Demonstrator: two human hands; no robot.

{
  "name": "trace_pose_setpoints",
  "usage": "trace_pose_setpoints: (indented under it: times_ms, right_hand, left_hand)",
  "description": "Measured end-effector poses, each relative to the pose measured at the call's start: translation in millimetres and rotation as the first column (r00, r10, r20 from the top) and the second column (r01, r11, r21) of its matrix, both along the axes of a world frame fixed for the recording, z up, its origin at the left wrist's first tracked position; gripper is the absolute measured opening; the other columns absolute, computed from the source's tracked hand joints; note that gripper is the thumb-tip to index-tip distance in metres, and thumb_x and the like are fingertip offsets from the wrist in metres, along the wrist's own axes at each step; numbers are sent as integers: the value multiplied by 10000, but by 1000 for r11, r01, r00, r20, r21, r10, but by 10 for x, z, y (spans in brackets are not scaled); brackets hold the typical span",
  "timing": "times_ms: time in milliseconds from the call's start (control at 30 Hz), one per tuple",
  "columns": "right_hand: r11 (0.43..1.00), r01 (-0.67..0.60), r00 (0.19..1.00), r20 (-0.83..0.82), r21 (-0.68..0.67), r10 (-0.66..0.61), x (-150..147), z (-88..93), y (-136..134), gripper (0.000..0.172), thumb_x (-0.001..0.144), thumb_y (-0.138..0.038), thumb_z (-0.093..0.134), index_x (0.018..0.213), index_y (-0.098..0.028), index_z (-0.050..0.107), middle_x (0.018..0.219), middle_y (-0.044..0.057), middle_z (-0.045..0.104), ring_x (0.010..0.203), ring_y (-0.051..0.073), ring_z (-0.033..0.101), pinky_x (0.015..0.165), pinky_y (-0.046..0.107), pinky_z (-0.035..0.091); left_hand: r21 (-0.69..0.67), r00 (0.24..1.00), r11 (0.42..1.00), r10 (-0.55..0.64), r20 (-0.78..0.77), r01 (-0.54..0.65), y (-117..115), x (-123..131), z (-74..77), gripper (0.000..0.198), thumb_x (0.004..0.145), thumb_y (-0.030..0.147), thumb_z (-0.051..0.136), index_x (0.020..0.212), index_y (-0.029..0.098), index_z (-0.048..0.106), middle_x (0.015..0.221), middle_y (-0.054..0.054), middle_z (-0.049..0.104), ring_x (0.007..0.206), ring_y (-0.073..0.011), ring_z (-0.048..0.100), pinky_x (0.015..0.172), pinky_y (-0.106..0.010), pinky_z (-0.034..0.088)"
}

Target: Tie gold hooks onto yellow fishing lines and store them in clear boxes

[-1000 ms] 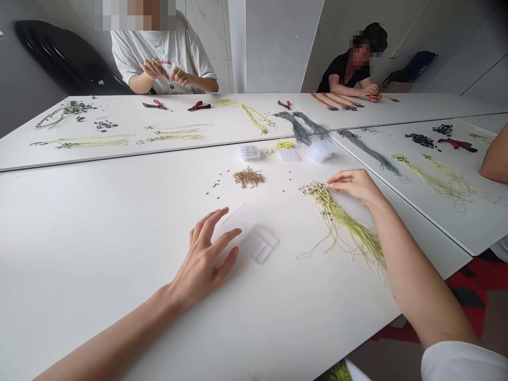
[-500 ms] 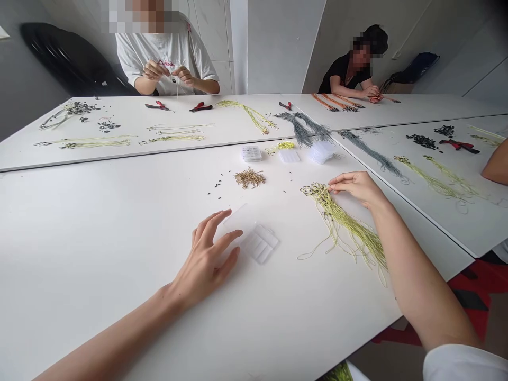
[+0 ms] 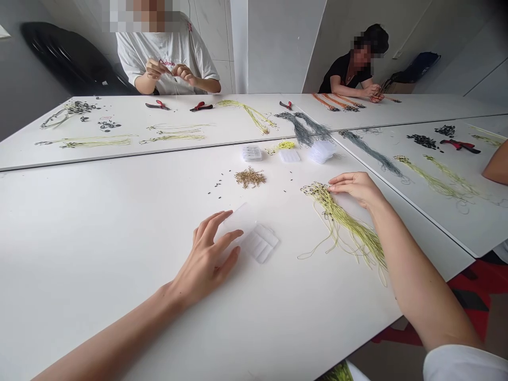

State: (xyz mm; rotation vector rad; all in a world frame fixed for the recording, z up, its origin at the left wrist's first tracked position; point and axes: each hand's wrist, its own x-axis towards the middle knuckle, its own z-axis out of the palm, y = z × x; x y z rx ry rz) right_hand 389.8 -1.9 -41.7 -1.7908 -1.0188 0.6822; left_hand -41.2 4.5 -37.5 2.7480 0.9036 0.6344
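My left hand (image 3: 212,254) is open, its fingers spread at the left side of a clear plastic compartment box (image 3: 261,242). The box lies with its transparent lid (image 3: 236,219) folded out, partly behind my fingers. At the right, my right hand (image 3: 355,188) is closed in a pinch at the looped end of a bundle of yellow-green cords (image 3: 341,219). Small dark metal rings or clasps show at that end of the bundle. Exactly what sits between my fingertips is too small to make out. The cords' loose ends trail toward my right forearm.
Beyond the box lies a heap of small gold-coloured metal pieces (image 3: 250,178), with several tiny dark bits around it. Clear boxes (image 3: 321,152) stand further back. Grey cords (image 3: 375,153) and red-handled pliers (image 3: 460,146) lie on neighbouring tables. Two people work across from me.
My hands, the box and the cord bundle stay practically where they were. Across the table, the hands of the person in white have shifted slightly.
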Motion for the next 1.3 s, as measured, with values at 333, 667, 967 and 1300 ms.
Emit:
trace_pose_setpoints:
  times_ms: [333,667,967,1300]
  right_hand:
    - [995,44,984,166,91,-59,-13,-78,49,260,544,-236,827,787,-190,749,807,84,756,814,267,717,770,363,567]
    - [1000,9,960,278,8,-11,63,-65,5,238,567,-221,802,799,-192,759,752,77,749,755,254,716,752,368,567]
    - [996,6,907,419,-88,31,36,-30,-10,139,633,-253,746,765,-214,770,806,60,761,836,254,703,831,370,535]
    - [984,32,830,553,-175,72,-35,7,-21,110,669,-286,722,743,-214,760,754,47,751,799,234,690,784,330,517]
  left_hand:
    - [-21,1000,1000,7,-25,-7,0,-3,-2,278,936,210,477,1192,229,583,1467,-120,323,1360,-310,283,1012,-502,402]
    - [-30,1000,1000,-5,-20,4,13,-17,-24,284,931,201,478,1193,233,581,1455,-125,332,1361,-307,282,1020,-505,383]
    - [-29,1000,1000,-3,-16,3,24,-2,-29,282,930,198,475,1185,233,588,1448,-131,342,1356,-309,295,1019,-515,386]
    - [-38,1000,999,-4,-25,3,21,-5,-24,285,925,201,479,1184,229,596,1446,-131,353,1352,-315,304,1023,-513,387]
